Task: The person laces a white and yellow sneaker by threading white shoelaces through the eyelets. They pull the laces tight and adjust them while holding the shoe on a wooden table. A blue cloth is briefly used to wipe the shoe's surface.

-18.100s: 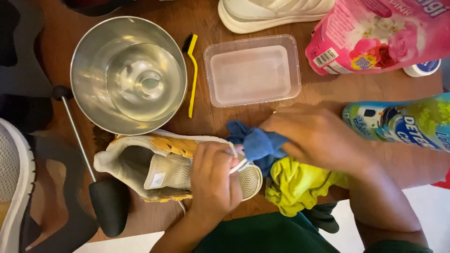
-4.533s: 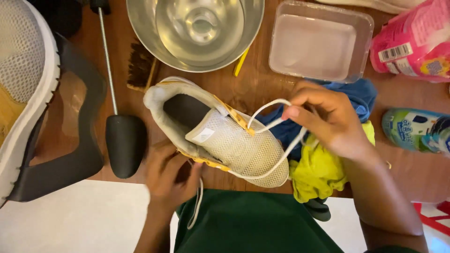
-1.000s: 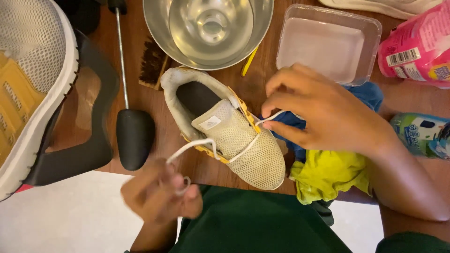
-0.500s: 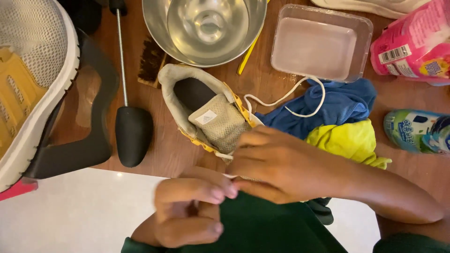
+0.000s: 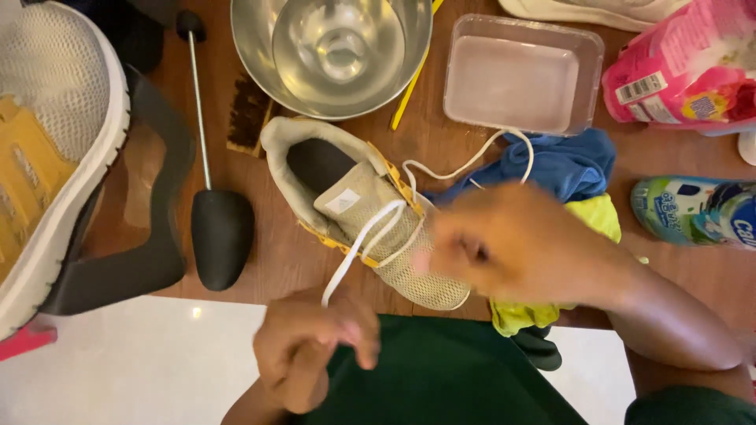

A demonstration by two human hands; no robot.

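A beige mesh sneaker (image 5: 358,216) with yellow trim lies on the wooden table (image 5: 272,264), its toe toward me. A white shoelace (image 5: 370,236) runs across its tongue. One end goes down to my left hand (image 5: 311,346), which pinches it near the table's front edge. The other end trails up over a blue cloth (image 5: 559,165). My right hand (image 5: 512,248) is blurred with motion, right beside the sneaker's toe and over a yellow-green cloth (image 5: 528,311); whether it holds the lace is unclear.
A steel bowl (image 5: 331,51) and a clear plastic tub (image 5: 520,79) stand behind the sneaker. A black shoe tree (image 5: 216,220) and a brown brush (image 5: 248,114) lie left. A second sneaker (image 5: 51,157) sits far left. A pink pouch (image 5: 689,67) and bottle (image 5: 697,212) are right.
Both hands have come off the sneaker's toe. My left hand has pulled the lace down toward me, and my right hand has shifted right, uncovering the front of the sneaker.
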